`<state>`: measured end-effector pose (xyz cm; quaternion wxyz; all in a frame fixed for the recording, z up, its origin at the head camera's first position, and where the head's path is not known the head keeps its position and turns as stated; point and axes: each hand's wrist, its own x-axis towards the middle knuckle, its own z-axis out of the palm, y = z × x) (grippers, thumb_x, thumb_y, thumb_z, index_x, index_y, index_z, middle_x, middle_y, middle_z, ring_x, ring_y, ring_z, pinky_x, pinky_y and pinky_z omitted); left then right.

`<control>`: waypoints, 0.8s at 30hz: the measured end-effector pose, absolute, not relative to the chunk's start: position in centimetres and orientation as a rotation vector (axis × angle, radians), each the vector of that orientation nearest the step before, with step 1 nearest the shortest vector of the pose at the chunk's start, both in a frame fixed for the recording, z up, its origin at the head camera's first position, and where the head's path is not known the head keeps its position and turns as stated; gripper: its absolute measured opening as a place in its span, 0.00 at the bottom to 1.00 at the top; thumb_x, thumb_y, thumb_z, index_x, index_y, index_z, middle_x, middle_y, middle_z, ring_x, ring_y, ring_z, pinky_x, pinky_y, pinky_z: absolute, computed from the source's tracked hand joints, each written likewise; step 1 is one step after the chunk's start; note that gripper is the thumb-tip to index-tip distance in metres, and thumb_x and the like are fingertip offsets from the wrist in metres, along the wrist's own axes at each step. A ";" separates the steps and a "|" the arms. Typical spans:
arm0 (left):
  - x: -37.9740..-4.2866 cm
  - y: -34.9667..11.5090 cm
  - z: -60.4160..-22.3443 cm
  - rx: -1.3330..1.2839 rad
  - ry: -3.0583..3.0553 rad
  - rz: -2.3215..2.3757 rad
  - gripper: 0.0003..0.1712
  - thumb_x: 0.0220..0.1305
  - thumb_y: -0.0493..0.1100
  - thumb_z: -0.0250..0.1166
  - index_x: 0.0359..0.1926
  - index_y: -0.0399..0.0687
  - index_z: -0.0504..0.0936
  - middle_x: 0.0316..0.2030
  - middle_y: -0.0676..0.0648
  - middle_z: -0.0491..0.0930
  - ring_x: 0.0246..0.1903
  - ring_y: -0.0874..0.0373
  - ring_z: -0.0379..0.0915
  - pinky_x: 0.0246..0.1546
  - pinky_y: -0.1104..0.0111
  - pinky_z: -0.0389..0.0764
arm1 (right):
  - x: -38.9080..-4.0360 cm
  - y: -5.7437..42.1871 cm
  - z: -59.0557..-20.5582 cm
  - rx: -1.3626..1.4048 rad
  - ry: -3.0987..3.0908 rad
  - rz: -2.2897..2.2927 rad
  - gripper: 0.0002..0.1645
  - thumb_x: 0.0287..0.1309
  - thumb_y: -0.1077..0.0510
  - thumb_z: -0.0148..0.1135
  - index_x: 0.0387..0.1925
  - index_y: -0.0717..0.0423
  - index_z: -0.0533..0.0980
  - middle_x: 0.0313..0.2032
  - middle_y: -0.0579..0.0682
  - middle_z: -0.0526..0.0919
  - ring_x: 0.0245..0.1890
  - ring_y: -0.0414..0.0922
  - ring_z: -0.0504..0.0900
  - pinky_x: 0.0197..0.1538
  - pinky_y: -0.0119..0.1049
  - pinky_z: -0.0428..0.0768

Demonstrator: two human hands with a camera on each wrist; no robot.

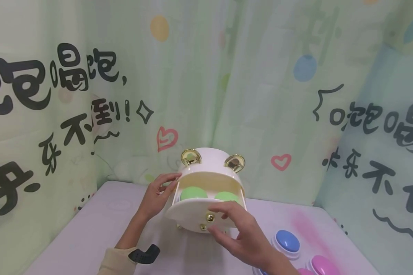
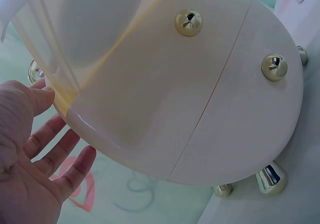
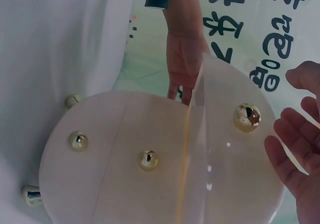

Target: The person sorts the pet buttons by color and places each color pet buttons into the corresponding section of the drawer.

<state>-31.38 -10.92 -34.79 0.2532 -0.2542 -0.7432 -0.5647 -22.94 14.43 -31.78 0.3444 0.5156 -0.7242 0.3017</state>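
A white rounded drawer cabinet point(image 1: 211, 154) with two gold ears stands on the table. Its upper drawer point(image 1: 187, 210) is pulled out, showing two light green round lids point(image 1: 192, 193) inside. My left hand point(image 1: 156, 196) rests against the cabinet's left side, thumb by the front edge and fingers spread along the wall in the left wrist view. In front of the drawer, my right hand point(image 1: 242, 233) hovers with loosely bent fingers around the gold knob point(image 3: 247, 117); the right wrist view shows a gap between fingertips and knob. Smaller gold knobs point(image 3: 148, 160) sit on the lower drawer fronts.
To the right on the pale table point(image 1: 124, 214) lie a blue-topped round container point(image 1: 287, 241) and a pink-topped one point(image 1: 323, 265), with more partly hidden behind my right forearm. A printed curtain point(image 1: 254, 114) hangs behind and along both sides.
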 end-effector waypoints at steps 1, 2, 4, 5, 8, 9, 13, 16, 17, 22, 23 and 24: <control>-31.4 -10.9 -34.8 -0.691 -2.021 -1.534 0.16 0.67 0.34 0.59 0.55 0.39 0.79 0.53 0.40 0.78 0.54 0.47 0.73 0.47 0.58 0.79 | -23.0 14.3 -31.9 1.343 -1.882 0.785 0.23 0.58 0.57 0.67 0.52 0.61 0.74 0.49 0.51 0.79 0.44 0.44 0.77 0.43 0.29 0.77; -31.4 -10.9 -34.8 -0.692 -2.021 -1.535 0.16 0.67 0.34 0.59 0.55 0.39 0.79 0.53 0.40 0.78 0.54 0.47 0.73 0.47 0.59 0.79 | -23.0 14.2 -32.0 1.348 -1.885 0.788 0.22 0.58 0.57 0.67 0.52 0.61 0.74 0.49 0.51 0.79 0.44 0.44 0.77 0.43 0.29 0.78; -31.4 -10.9 -34.8 -0.695 -2.021 -1.536 0.16 0.67 0.34 0.59 0.55 0.39 0.79 0.53 0.40 0.78 0.54 0.47 0.73 0.47 0.59 0.79 | -23.1 14.1 -32.2 1.349 -1.888 0.781 0.22 0.58 0.57 0.67 0.52 0.61 0.74 0.49 0.51 0.79 0.44 0.43 0.77 0.42 0.29 0.78; -31.5 -10.9 -34.8 -0.697 -2.019 -1.538 0.16 0.67 0.34 0.59 0.55 0.39 0.79 0.53 0.40 0.78 0.54 0.46 0.73 0.47 0.59 0.79 | -23.2 14.0 -32.3 1.348 -1.887 0.775 0.22 0.58 0.57 0.67 0.52 0.61 0.74 0.49 0.50 0.79 0.44 0.43 0.77 0.42 0.29 0.78; -31.5 -10.9 -34.8 -0.695 -2.016 -1.538 0.16 0.67 0.34 0.59 0.55 0.38 0.79 0.53 0.40 0.78 0.54 0.46 0.73 0.47 0.57 0.79 | -23.3 13.8 -32.5 1.340 -1.889 0.743 0.22 0.56 0.57 0.68 0.52 0.59 0.74 0.49 0.49 0.80 0.44 0.42 0.77 0.40 0.28 0.78; -31.5 -10.9 -34.8 -0.694 -2.014 -1.540 0.16 0.67 0.34 0.59 0.55 0.38 0.79 0.52 0.39 0.78 0.54 0.46 0.73 0.47 0.55 0.79 | -23.4 13.7 -32.5 1.339 -1.880 0.726 0.23 0.55 0.58 0.68 0.52 0.59 0.74 0.49 0.49 0.80 0.43 0.42 0.77 0.40 0.28 0.78; -31.6 -10.9 -34.9 -0.688 -2.001 -1.534 0.16 0.66 0.33 0.59 0.54 0.38 0.79 0.52 0.40 0.79 0.53 0.46 0.74 0.47 0.50 0.79 | -23.6 13.3 -32.8 1.326 -1.859 0.660 0.21 0.55 0.57 0.68 0.51 0.57 0.75 0.48 0.48 0.80 0.43 0.41 0.78 0.41 0.24 0.77; -31.6 -10.8 -35.0 -0.686 -1.997 -1.531 0.15 0.66 0.33 0.60 0.53 0.38 0.80 0.51 0.40 0.79 0.52 0.47 0.74 0.47 0.48 0.79 | -23.6 13.1 -32.9 1.308 -1.834 0.612 0.20 0.55 0.59 0.67 0.50 0.56 0.77 0.47 0.47 0.81 0.45 0.41 0.79 0.46 0.25 0.76; -31.6 -10.8 -35.0 -0.685 -1.998 -1.532 0.15 0.65 0.33 0.60 0.53 0.38 0.80 0.51 0.40 0.79 0.52 0.47 0.74 0.47 0.48 0.79 | -23.6 13.0 -33.0 1.301 -1.832 0.599 0.20 0.53 0.60 0.68 0.50 0.56 0.77 0.47 0.47 0.81 0.46 0.42 0.79 0.48 0.26 0.76; -31.6 -10.8 -35.0 -0.690 -1.997 -1.537 0.15 0.66 0.33 0.59 0.53 0.38 0.79 0.51 0.39 0.79 0.53 0.45 0.74 0.47 0.47 0.78 | -23.8 12.9 -33.1 1.287 -1.817 0.562 0.25 0.45 0.68 0.67 0.49 0.55 0.77 0.46 0.47 0.81 0.47 0.44 0.80 0.55 0.30 0.74; -31.6 -10.8 -35.0 -0.691 -1.995 -1.538 0.15 0.66 0.33 0.59 0.53 0.38 0.79 0.51 0.39 0.79 0.53 0.45 0.74 0.47 0.47 0.78 | -23.8 12.9 -33.1 1.287 -1.817 0.562 0.25 0.44 0.69 0.67 0.49 0.55 0.77 0.46 0.47 0.80 0.47 0.43 0.80 0.54 0.29 0.74; -31.6 -10.8 -35.0 -0.692 -1.993 -1.539 0.16 0.66 0.33 0.59 0.53 0.38 0.79 0.51 0.39 0.79 0.52 0.45 0.74 0.47 0.47 0.78 | -23.8 12.9 -33.1 1.288 -1.818 0.561 0.26 0.44 0.70 0.67 0.49 0.55 0.78 0.45 0.47 0.80 0.47 0.43 0.80 0.54 0.29 0.74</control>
